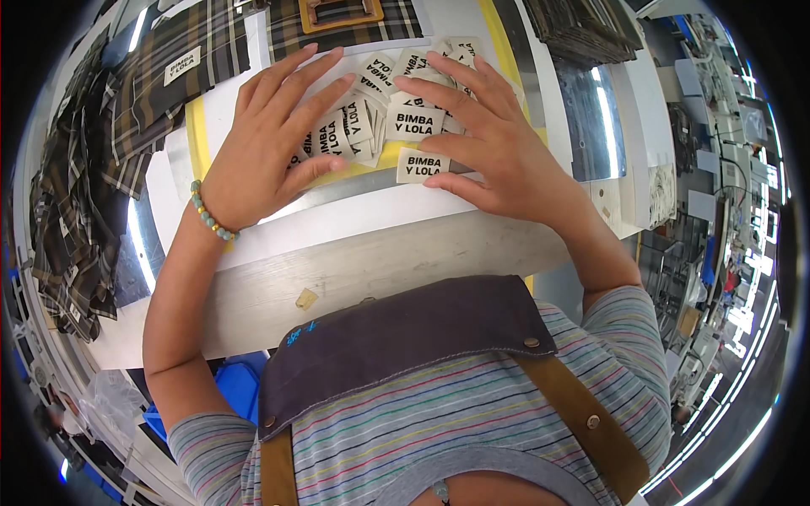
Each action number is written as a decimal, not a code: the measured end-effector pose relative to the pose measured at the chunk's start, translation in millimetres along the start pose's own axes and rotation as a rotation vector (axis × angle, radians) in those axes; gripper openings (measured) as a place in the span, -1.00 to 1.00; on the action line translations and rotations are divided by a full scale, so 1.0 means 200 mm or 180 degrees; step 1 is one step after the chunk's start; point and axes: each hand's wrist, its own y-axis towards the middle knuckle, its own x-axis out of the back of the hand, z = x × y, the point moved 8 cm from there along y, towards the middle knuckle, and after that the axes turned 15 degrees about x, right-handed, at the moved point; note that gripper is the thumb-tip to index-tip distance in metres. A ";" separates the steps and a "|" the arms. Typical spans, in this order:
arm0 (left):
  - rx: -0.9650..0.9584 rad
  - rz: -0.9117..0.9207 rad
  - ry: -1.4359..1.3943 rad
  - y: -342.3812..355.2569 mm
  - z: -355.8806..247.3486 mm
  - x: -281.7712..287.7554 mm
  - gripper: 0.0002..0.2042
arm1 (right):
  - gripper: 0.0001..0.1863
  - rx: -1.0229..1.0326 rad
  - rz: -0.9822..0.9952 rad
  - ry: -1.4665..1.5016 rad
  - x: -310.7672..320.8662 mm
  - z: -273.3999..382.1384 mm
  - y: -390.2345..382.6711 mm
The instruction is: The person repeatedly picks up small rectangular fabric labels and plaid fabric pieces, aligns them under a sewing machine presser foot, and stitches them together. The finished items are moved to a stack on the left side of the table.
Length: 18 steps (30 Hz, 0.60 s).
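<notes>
My left hand point(278, 135) rests with fingers spread over the left part of a loose pile of small white labels with black lettering point(354, 131), partly covering them. My right hand point(489, 152) is also open, its fingers spread over the pile's right part, thumb at the lower edge of a separate label point(415, 164). Whether the fingertips press on the labels I cannot tell. The pile lies on a white board with yellow borders point(198, 143).
Plaid fabric point(152, 118) is draped at the left and top, with a tan frame point(342, 25) on it. Dark stacked pieces point(578, 29) sit at top right. A blue bin point(236, 384) is below the table edge point(405, 249); a workshop stretches off to the right.
</notes>
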 end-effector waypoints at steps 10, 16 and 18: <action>0.0638 0.0002 -0.1990 0.05 -0.19 0.18 -0.57 | -0.88 0.0264 -0.0605 0.0193 0.19 -0.03 0.07; 0.0836 -0.0229 -0.1881 0.10 -0.17 0.20 -0.89 | -0.85 0.0084 -0.0890 0.0582 0.27 -0.08 0.24; 0.1149 -0.0148 -0.2138 0.09 -0.12 0.19 -0.91 | -0.85 -0.0256 -0.0815 0.1231 0.24 -0.17 0.23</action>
